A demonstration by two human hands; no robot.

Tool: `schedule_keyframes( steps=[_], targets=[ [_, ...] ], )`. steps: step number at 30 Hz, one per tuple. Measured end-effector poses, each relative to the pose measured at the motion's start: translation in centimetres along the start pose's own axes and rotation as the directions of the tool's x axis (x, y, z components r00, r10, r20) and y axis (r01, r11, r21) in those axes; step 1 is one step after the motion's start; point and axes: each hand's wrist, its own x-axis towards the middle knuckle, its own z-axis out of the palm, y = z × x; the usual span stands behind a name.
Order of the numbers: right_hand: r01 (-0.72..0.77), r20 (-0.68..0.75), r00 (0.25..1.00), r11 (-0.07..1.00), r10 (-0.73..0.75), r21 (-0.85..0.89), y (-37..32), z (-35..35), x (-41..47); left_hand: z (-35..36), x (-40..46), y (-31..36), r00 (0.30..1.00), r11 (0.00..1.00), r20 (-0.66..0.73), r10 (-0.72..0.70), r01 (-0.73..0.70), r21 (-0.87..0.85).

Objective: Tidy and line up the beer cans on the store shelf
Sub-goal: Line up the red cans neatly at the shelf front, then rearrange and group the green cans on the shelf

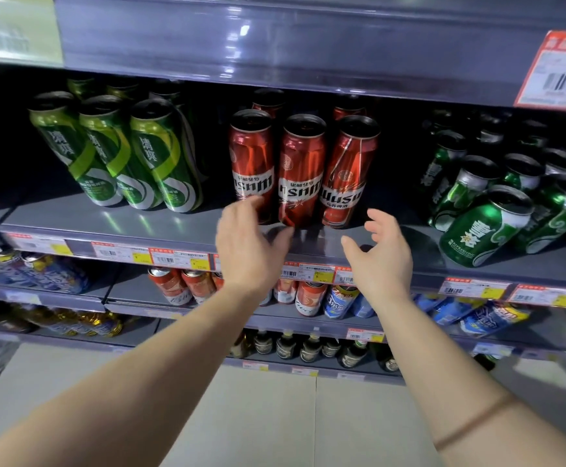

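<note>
Three tall red beer cans [300,170] stand in a front row on the grey shelf [180,227], with more red cans behind them in the dark. The left two carry upside-down labels; the right one [349,173] reads upright. My left hand [248,244] is raised just in front of the leftmost red can [251,160], fingers relaxed, holding nothing. My right hand [381,254] hovers below and right of the red row, fingers spread and empty. Tall green cans [116,150] stand in a row to the left. Shorter dark green cans [483,224] crowd the right.
An upper shelf edge [308,45] with a red price tag [561,69] overhangs the cans. Price labels [160,254] line the shelf front. Lower shelves hold red and blue cans [312,298] and dark bottles [308,348]. Pale floor tiles lie below.
</note>
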Motion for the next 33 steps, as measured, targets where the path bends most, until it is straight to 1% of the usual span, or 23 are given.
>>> schedule_keyframes(
  steps=[2,5,8,11,14,17,20,22,26,28,30,33],
  targets=[
    [0.014,-0.015,1.000,1.000,-0.014,0.009,0.4,-0.9,-0.2,1.0,-1.2,1.3,0.995,0.994,0.047,0.092,-0.089,-0.056],
    [0.025,-0.067,0.997,1.000,-0.024,0.004,1.1,-2.9,-0.2,2.8,-2.3,4.0,0.972,0.981,0.163,0.169,-0.150,-0.122],
    [0.048,-0.160,0.986,0.999,-0.049,-0.012,2.5,-5.1,-0.1,4.7,-2.9,6.9,0.948,0.975,0.251,0.194,-0.157,-0.158],
    [0.069,-0.231,0.970,0.997,-0.078,-0.046,4.6,-7.9,0.1,7.0,-3.7,9.6,0.922,0.972,0.319,0.220,-0.181,-0.147],
    [0.044,-0.281,0.957,0.995,-0.067,-0.090,7.7,-11.3,0.7,9.5,-4.6,12.7,0.886,0.982,0.427,0.179,-0.134,-0.133],
    [0.013,-0.305,0.951,0.994,-0.045,-0.105,10.2,-14.5,1.8,11.7,-5.3,15.6,0.874,0.992,0.475,0.100,-0.051,-0.115],
    [-0.019,-0.279,0.960,0.995,-0.009,-0.100,11.4,-16.4,3.1,13.4,-5.7,17.8,0.870,0.995,0.491,0.051,-0.005,-0.096],
    [-0.022,-0.224,0.975,0.994,-0.003,-0.109,11.5,-16.5,3.9,14.3,-5.9,18.7,0.868,0.997,0.495,0.031,0.009,-0.079],
    [0.025,-0.075,0.996,0.984,-0.039,-0.176,10.8,-15.4,4.5,15.3,-5.8,19.2,0.871,0.994,0.490,-0.022,0.071,-0.081],
    [0.016,-0.069,0.997,0.987,-0.028,-0.161,10.7,-15.1,4.3,15.3,-5.7,18.9,0.875,0.995,0.483,-0.018,0.065,-0.081],
    [0.027,-0.091,0.995,0.989,-0.041,-0.147,11.0,-15.1,4.4,15.1,-5.4,18.7,0.875,0.996,0.484,0.017,0.029,-0.088],
    [-0.007,-0.090,0.996,0.984,-0.009,-0.180,10.8,-15.5,5.1,14.8,-4.8,19.0,0.840,0.995,0.539,0.065,-0.010,-0.103]
  ],
)
